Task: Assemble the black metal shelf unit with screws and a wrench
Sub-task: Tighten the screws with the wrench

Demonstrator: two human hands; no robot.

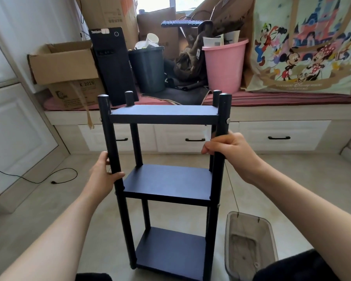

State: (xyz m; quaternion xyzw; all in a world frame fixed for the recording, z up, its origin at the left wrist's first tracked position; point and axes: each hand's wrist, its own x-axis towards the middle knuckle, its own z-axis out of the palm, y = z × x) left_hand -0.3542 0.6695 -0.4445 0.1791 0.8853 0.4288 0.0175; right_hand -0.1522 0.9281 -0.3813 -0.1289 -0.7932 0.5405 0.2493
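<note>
Shelf point(166, 179) upright on floor, between person's knees, long axis vertical, three decks bolted in. Left hand point(103, 175) wrapped round front-left post above middle deck; right hand point(229, 151) wrapped round front-right post, higher, just under top deck. Tub point(249, 220) near shelf's right foot. No wrench visible; likely checking squareness.

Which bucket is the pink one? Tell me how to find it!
Look at the long window seat behind the black shelf unit. Two bins stand side by side there. The pink bucket is the right one, beside the cartoon bag; its neighbour, the dark bin, is grey.
</note>
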